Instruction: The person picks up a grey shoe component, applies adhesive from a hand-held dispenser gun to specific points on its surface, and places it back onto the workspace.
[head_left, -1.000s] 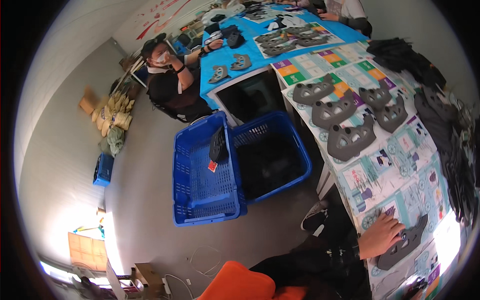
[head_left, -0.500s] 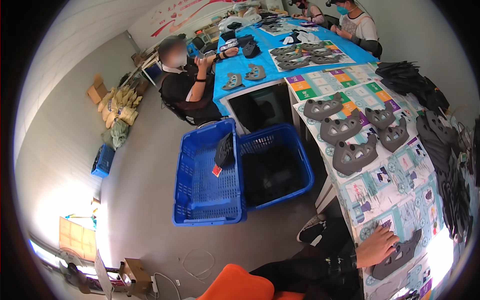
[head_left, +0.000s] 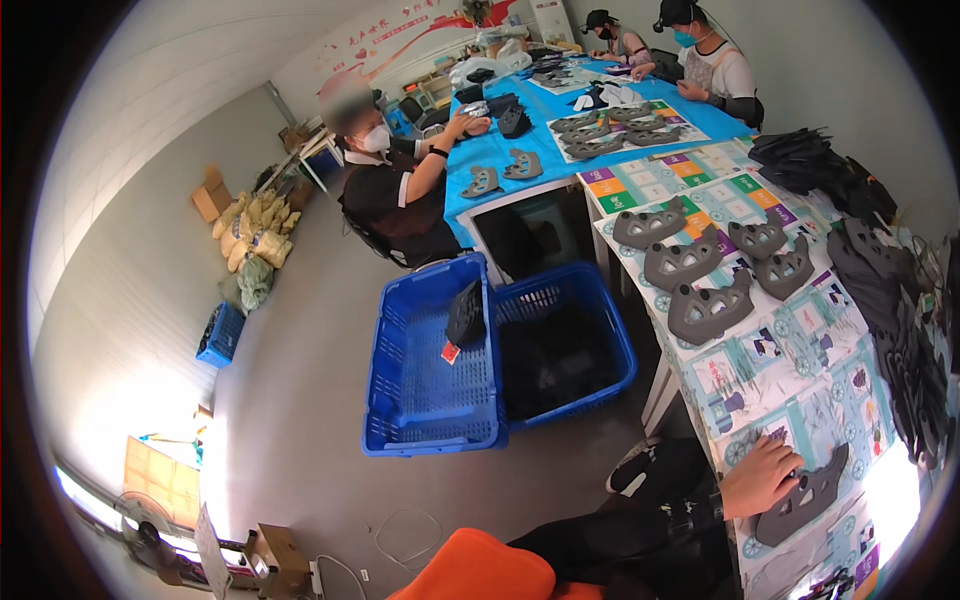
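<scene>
A print-covered table [head_left: 745,408] ran along the right. To its left stood the right blue crate [head_left: 560,285], holding a dark, indistinct heap, and beside it the left blue crate [head_left: 430,440] with one black part [head_left: 466,315]. On the table's near end lay a curved, matte dark-grey piece [head_left: 795,520] with cut-out openings. The left hand [head_left: 757,480] rested at its left edge, fingers [head_left: 783,464] loosely bent; whether pinching, I couldn't tell.
</scene>
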